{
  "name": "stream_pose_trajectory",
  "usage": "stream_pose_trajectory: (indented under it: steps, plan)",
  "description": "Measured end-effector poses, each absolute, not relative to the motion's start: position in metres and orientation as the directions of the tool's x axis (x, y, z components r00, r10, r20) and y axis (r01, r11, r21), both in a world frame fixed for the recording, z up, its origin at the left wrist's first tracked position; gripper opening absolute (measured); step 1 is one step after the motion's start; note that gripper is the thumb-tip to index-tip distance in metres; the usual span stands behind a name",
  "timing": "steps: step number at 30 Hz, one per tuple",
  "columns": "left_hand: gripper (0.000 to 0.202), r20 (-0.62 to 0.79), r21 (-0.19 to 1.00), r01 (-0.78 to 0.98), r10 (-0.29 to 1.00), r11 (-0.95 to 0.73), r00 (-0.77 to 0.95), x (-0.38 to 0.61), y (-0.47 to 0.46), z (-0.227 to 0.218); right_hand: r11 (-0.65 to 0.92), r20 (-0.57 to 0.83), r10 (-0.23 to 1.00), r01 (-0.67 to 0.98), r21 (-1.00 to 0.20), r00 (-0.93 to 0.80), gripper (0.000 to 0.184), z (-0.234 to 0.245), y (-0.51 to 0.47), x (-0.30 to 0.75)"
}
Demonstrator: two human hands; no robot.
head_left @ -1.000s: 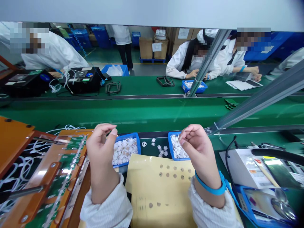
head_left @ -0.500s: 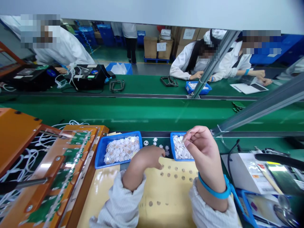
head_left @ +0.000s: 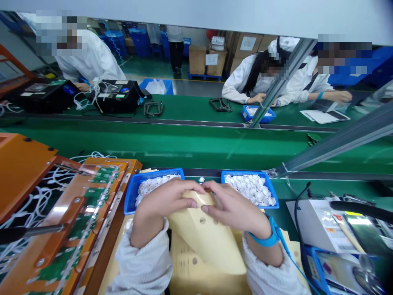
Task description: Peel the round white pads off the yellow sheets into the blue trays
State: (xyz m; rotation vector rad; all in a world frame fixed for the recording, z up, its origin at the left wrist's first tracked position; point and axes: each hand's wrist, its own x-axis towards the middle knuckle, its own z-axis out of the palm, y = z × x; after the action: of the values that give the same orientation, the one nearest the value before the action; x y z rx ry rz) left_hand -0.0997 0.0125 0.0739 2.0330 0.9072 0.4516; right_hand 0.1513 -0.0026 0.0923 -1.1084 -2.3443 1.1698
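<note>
A yellow sheet with small round grey spots [head_left: 211, 239] is lifted and bent, its upper edge between both my hands. My left hand [head_left: 172, 196] pinches that edge from the left, thumb in front. My right hand [head_left: 229, 205], with a blue band at the wrist, grips the same edge from the right. Below it lies more yellow paper with spots [head_left: 184, 274]. Behind my left hand stands a blue tray [head_left: 130, 196] of round whitish pieces, partly covered by the hand. Another blue tray [head_left: 273, 192] of similar pieces stands behind my right hand.
At left is an orange fixture [head_left: 123, 180] holding green circuit boards, with white cables around it. A grey metal post [head_left: 307, 157] slants across the right, above a white box [head_left: 310, 221] and a blue bin [head_left: 310, 258]. Several co-workers are beyond the green bench [head_left: 190, 108].
Both hands have come together at the yellow sheet and raised its upper edge, bending it. My right hand has moved down and left from the right tray. The view has shifted slightly.
</note>
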Motion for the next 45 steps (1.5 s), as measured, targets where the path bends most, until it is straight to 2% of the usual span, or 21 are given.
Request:
stream_pose_trajectory:
  steps: [3, 7, 11, 13, 16, 20, 22, 27, 33, 36, 39, 42, 45]
  plan:
    - [0.026, 0.042, 0.825, 0.407, 0.762, -0.391, 0.647, -0.105, 0.012, 0.073, 0.279, -0.104, 0.741, 0.445, -0.851, -0.663, 0.030, 0.086, 0.002, 0.154]
    - [0.029, 0.004, 0.796, 0.467, 0.776, -0.384, 0.631, -0.102, 0.011, 0.075, 0.154, -0.070, 0.809, 0.325, -0.933, -0.583, 0.029, 0.076, 0.007, 0.160]
    - [0.078, 0.015, 0.798, 0.454, 0.767, -0.395, 0.641, -0.091, 0.009, 0.081, 0.100, -0.048, 0.850, 0.252, -0.963, -0.524, 0.027, 0.072, 0.008, 0.164]
    - [0.087, 0.006, 0.776, 0.482, 0.768, -0.408, 0.641, -0.086, 0.007, 0.083, 0.067, -0.045, 0.867, 0.206, -0.976, -0.496, 0.025, 0.073, 0.007, 0.165]
    - [0.078, -0.002, 0.743, 0.526, 0.785, -0.414, 0.620, -0.080, 0.007, 0.083, 0.074, -0.014, 0.885, 0.172, -0.982, -0.466, 0.020, 0.076, 0.004, 0.167]
    - [0.057, 0.025, 0.751, 0.504, 0.782, -0.426, 0.623, -0.080, 0.008, 0.082, 0.201, 0.073, 0.863, 0.206, -0.958, -0.500, 0.004, 0.083, 0.003, 0.169]
    - [0.056, 0.028, 0.761, 0.484, 0.768, -0.431, 0.640, -0.081, 0.007, 0.084, 0.235, 0.091, 0.851, 0.221, -0.947, -0.518, 0.007, 0.086, 0.004, 0.169]
    - [0.077, 0.046, 0.768, 0.453, 0.743, -0.454, 0.668, -0.076, 0.003, 0.089, 0.273, 0.108, 0.865, 0.279, -0.921, -0.490, 0.008, 0.089, 0.004, 0.168]
    - [0.049, 0.030, 0.674, 0.561, 0.777, -0.481, 0.629, -0.066, 0.002, 0.086, 0.318, 0.132, 0.844, 0.286, -0.904, -0.520, 0.007, 0.092, 0.002, 0.168]
    - [0.050, 0.012, 0.681, 0.573, 0.789, -0.456, 0.614, -0.066, 0.002, 0.086, 0.330, 0.123, 0.843, 0.322, -0.887, -0.524, 0.010, 0.094, 0.001, 0.169]
    - [0.049, -0.019, 0.670, 0.617, 0.821, -0.413, 0.570, -0.069, 0.000, 0.087, 0.400, 0.129, 0.823, 0.404, -0.823, -0.552, 0.015, 0.095, -0.001, 0.169]
    - [0.041, -0.049, 0.620, 0.686, 0.854, -0.380, 0.517, -0.072, -0.001, 0.087, 0.499, 0.163, 0.787, 0.458, -0.735, -0.596, 0.034, 0.094, -0.001, 0.169]
    - [0.030, -0.089, 0.571, 0.728, 0.852, -0.380, 0.515, -0.074, -0.001, 0.087, 0.542, 0.177, 0.777, 0.498, -0.677, -0.604, 0.034, 0.092, 0.000, 0.167]
